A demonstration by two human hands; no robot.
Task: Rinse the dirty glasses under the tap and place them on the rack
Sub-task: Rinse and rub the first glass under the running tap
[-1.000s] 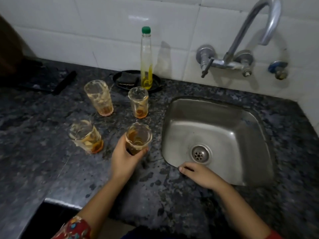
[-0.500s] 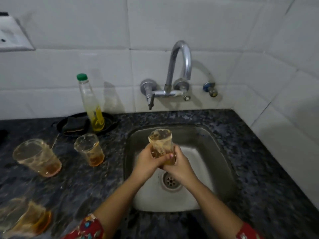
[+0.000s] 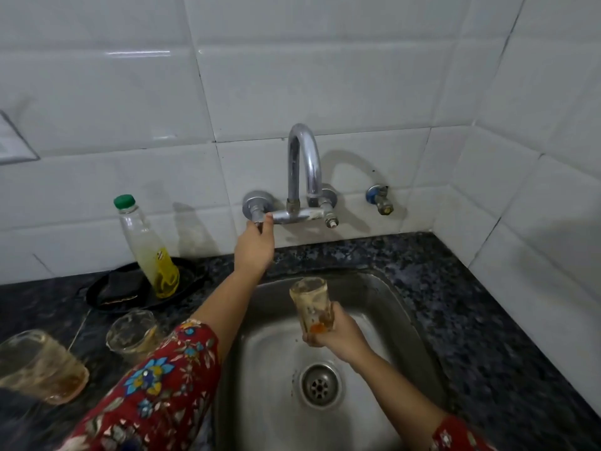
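Observation:
My right hand [image 3: 338, 332] holds a dirty glass [image 3: 310, 302] upright over the steel sink [image 3: 383, 307], below the curved tap [image 3: 304, 164]. Orange residue sits at the glass's bottom. My left hand [image 3: 255, 247] reaches up to the wall, its fingers closed on the tap's left handle [image 3: 257, 211]. No water runs from the spout. Two more dirty glasses stand on the counter at the left: one [image 3: 131, 332] just behind my left sleeve, another [image 3: 39, 364] at the frame's left edge. No rack is in view.
A soap bottle [image 3: 146, 252] with a green cap stands in a black dish [image 3: 97, 296] with a dark sponge, left of the sink. The drain [image 3: 320, 385] lies in the sink's middle. Dark granite counter [image 3: 471, 320] surrounds the sink; tiled walls close the back and right.
One second ago my left hand took the glass from the counter. Both hands then held it over the sink. Now only the right holds it, and the left has risen to the tap handle.

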